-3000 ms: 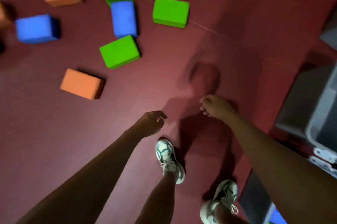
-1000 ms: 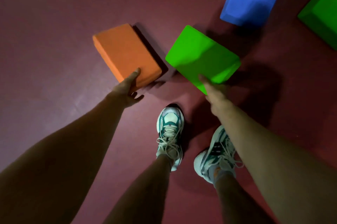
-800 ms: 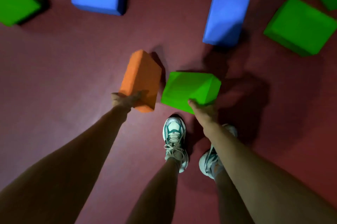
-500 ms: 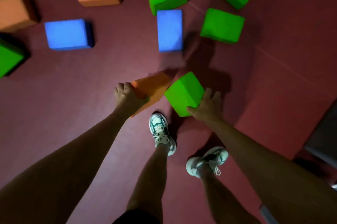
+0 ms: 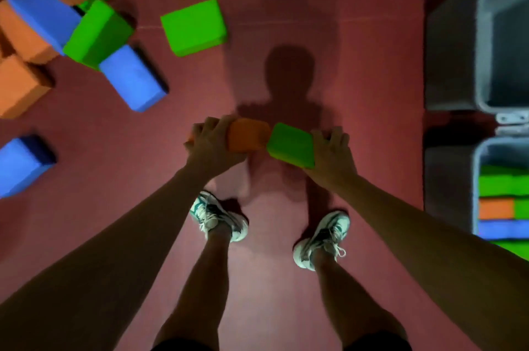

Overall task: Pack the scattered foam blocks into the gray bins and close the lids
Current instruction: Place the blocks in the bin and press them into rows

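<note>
Foam looks feather-light and squashy: left hand clamps an orange rectangular foam block, right hand a green one, fingers wrapped over outer ends, gray plastic bins off right.

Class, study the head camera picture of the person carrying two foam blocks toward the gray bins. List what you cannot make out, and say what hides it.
1. Upper gray bin: its contents, cut off by the right edge.
2. Lower gray bin: how full it is, cut off by the same edge.
3. Orange block: its left end, covered by the left hand.
4. Green block: its right end, behind the right hand.
5. Bin lids: none clearly in view.
</note>
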`<state>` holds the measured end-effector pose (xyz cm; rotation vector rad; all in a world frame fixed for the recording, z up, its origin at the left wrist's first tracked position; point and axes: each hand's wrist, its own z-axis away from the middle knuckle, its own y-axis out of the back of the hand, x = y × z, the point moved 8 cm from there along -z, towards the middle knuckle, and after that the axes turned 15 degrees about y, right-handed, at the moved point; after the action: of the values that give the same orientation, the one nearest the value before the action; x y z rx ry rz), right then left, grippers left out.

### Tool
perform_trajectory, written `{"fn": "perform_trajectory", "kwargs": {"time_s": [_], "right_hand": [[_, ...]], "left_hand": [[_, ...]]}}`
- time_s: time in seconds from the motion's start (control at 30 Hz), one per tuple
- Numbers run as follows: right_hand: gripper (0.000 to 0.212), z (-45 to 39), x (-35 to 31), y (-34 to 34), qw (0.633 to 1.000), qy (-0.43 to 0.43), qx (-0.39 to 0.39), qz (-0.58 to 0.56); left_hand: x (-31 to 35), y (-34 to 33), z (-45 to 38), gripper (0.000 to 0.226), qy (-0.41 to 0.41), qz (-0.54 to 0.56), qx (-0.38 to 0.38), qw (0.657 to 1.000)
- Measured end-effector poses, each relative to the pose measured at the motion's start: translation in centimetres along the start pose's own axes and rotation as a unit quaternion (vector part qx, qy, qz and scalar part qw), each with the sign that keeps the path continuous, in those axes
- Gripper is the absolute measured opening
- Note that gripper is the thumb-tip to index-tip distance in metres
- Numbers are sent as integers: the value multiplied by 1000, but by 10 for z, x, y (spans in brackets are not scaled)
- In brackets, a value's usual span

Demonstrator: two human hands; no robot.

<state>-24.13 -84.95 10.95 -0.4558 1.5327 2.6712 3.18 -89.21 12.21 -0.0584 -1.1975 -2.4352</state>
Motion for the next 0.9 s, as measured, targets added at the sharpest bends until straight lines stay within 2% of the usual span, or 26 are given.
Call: {"fn": "perform_trajectory", "kwargs": {"time_s": [0.1,0.27,0.33,0.4,0.53,0.67,0.8,0.9], "right_hand": [[80,68,85,15,999,-27,15,-45],[60,187,204,37,991,-90,64,-73],[54,221,240,46,989,-115,63,-69],[58,240,272,53,989,-120,47,-65],[70,259,328,70,988,-128,37,-72],[87,270,392,82,983,-163,60,-53],[78,274,445,111,968,-239,74,-8],[71,273,481,149,961,-259,94,-5]], "left_hand": [[111,-45,34,89,-79,-72,-14,994],[257,-101,90,88,-155,-139,-27,978],[310,-120,111,88,-192,-162,-37,967],[355,-133,128,85,-227,-178,-18,957],[415,-152,144,86,-262,-181,28,948],[461,-170,132,87,-249,-149,7,957],[513,-183,132,83,-290,-65,-19,955],[556,-185,130,81,-300,-6,-49,953]]}}
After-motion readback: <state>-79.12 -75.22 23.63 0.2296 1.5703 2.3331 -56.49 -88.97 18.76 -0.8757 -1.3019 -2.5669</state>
